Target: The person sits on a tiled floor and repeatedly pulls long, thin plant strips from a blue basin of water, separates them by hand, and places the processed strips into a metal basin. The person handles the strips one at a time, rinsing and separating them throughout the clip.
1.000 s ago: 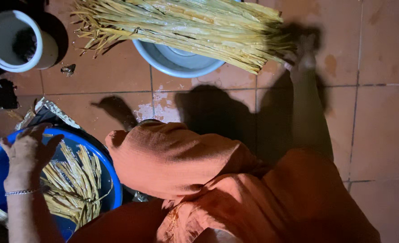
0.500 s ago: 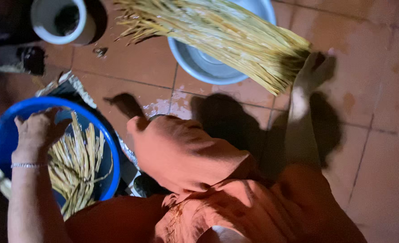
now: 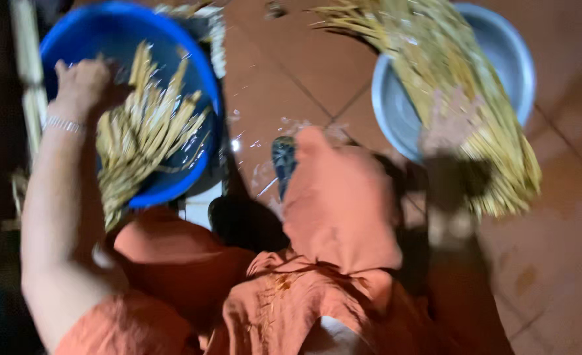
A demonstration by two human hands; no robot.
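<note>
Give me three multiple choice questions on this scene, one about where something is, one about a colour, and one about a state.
1. Where is the left hand?
A. In the round blue plastic basin
B. On the tiled floor
C. In the lap

2. What colour is the round basin under the big bundle of long straw-coloured strips?
A. Red
B. Grey
C. Black

3. How is the terracotta tiled floor between the basins?
A. Carpeted
B. Dusted with flour
C. Wet

Answers: 1 A, it rests beside the soaked strips. 2 B, its wall looks pale grey. 3 C, droplets glint there.
</note>
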